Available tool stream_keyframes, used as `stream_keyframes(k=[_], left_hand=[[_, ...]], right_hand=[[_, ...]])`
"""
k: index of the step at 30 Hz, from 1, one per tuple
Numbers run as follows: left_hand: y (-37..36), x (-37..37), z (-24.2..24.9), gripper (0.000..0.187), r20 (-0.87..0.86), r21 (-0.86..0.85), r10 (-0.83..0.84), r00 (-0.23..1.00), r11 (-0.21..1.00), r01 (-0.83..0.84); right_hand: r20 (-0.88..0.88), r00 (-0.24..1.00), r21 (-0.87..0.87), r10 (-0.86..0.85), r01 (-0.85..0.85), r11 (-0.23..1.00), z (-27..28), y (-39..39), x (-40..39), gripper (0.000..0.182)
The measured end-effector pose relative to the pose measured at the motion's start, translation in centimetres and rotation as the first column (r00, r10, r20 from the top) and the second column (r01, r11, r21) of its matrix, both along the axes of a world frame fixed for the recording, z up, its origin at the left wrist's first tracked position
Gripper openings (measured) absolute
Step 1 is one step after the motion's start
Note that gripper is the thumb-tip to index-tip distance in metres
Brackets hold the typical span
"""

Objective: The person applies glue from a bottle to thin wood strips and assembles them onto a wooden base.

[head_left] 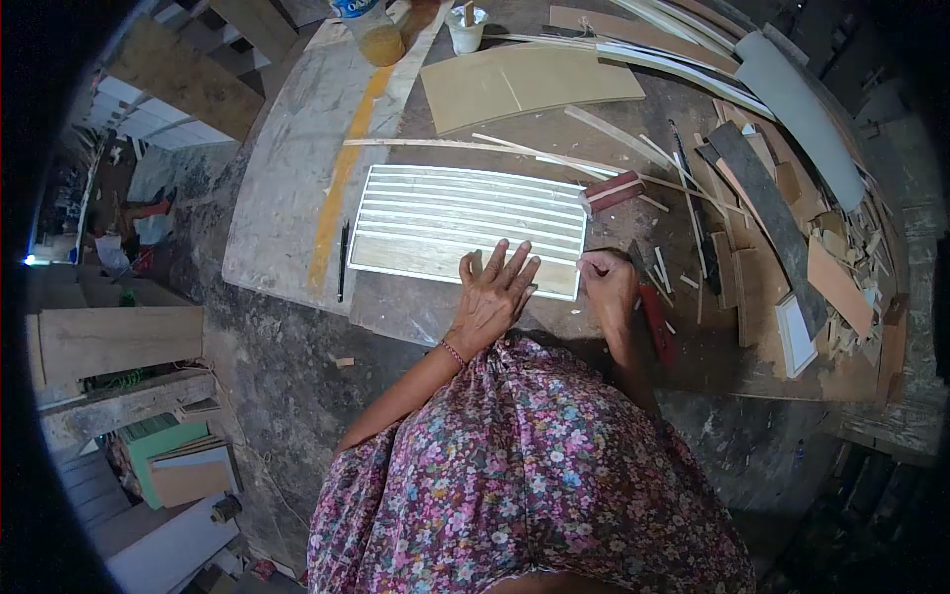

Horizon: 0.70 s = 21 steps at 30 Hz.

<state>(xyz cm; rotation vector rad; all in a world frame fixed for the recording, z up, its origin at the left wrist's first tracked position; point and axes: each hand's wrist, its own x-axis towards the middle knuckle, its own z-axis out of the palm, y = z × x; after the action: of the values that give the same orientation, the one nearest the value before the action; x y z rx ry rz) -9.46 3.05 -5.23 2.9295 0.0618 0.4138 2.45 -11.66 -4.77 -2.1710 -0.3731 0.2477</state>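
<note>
A rectangular panel (416,252) with white edging and several parallel white strips lies flat on the worktable. My left hand (492,290) rests palm down over its near edge, fingers spread on the pale wood surface. At the panel's right edge my right hand (609,285) is closed in a pinch, fingertips right at the white border; what they hold is too small to make out. A dark red block (614,191) with a pale stripe touches the panel's upper right corner. Beside my right wrist lies a long red object (656,322).
Thin wooden strips (534,151) cross the table behind the panel, below a brown board (524,84). A black pen-like stick (342,262) lies left. A white cup (466,30) and a plastic container (381,42) stand at the back. Offcuts (841,287) pile up at right.
</note>
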Motion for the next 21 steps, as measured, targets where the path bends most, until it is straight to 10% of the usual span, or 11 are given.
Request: stream_keyframes(k=[11, 21], left_hand=[[-0.3, 0.1, -0.1, 0.039, -0.001, -0.020, 0.039, 0.999, 0.999, -0.039], [-0.5, -0.2, -0.4, 0.041, -0.002, -0.033, 0.051, 0.999, 0.998, -0.051]], right_hand=[[-0.076, 0.997, -0.171, -0.005, -0.008, 0.985, 0.9, 0.4, 0.7, 0.015], [-0.087, 0.993, 0.212, 0.084, -0.064, 0.975, -4.5, -1.2, 1.9, 0.018]])
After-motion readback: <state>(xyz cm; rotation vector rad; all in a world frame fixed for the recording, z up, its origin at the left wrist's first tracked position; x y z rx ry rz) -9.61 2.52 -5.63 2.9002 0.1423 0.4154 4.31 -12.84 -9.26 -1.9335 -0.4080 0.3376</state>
